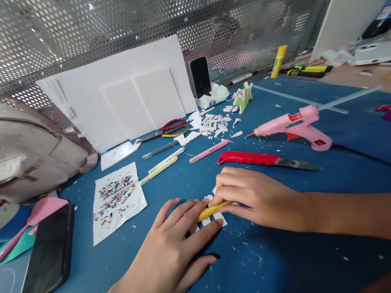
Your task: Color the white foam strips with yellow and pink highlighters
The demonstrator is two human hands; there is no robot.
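A slim yellow stick-like tool (213, 210) lies level across a small white slotted piece (220, 220) on the blue table. My right hand (256, 196) is closed around the tool's right end, fingers bunched together. Spread over the left side of the piece, my left hand (179, 244) presses it down with outstretched fingers, and its fingertips touch the tool's left end. My fingers hide much of the piece, and I cannot make out the tool's tip. Just beyond my right hand rests a red-handled knife (249, 158), with its blade pointing right.
A pink glue gun (293, 126) with its cord lies at the right. Behind are scissors (168, 130), pens (210, 150), white scraps (216, 124) and a propped white board (85, 103). Leftward lie a paper with colourful bits (134, 173), a dark phone (48, 262) and a backpack (31, 134).
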